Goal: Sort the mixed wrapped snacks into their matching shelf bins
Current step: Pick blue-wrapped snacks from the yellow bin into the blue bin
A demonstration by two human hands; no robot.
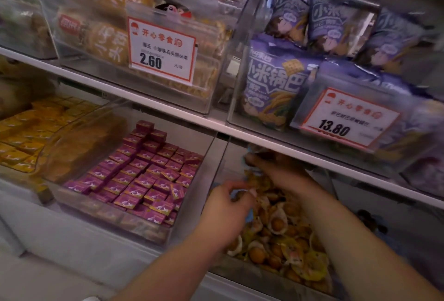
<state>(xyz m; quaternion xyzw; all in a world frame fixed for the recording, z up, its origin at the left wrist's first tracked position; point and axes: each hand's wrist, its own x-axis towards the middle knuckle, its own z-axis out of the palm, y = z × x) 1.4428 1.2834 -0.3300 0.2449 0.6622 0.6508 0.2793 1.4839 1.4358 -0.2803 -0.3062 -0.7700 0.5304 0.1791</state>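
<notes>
Both your hands reach into the clear bin of mixed wrapped snacks — lower shelf, beside the purple boxes. Your left hand pinches a blue-wrapped piece; your right hand, fingers curled, grips wrappers further back.

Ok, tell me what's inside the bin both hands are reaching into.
The clear bin holds a heap of small wrapped snacks, round and brown in clear and yellow wrappers. The left hand and right hand cover part of the heap; the bottom is hidden.

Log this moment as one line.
left hand: pinching wrapped snack | right hand: deep in egg-snack bin, grip unclear | purple-box bin: untouched
</notes>
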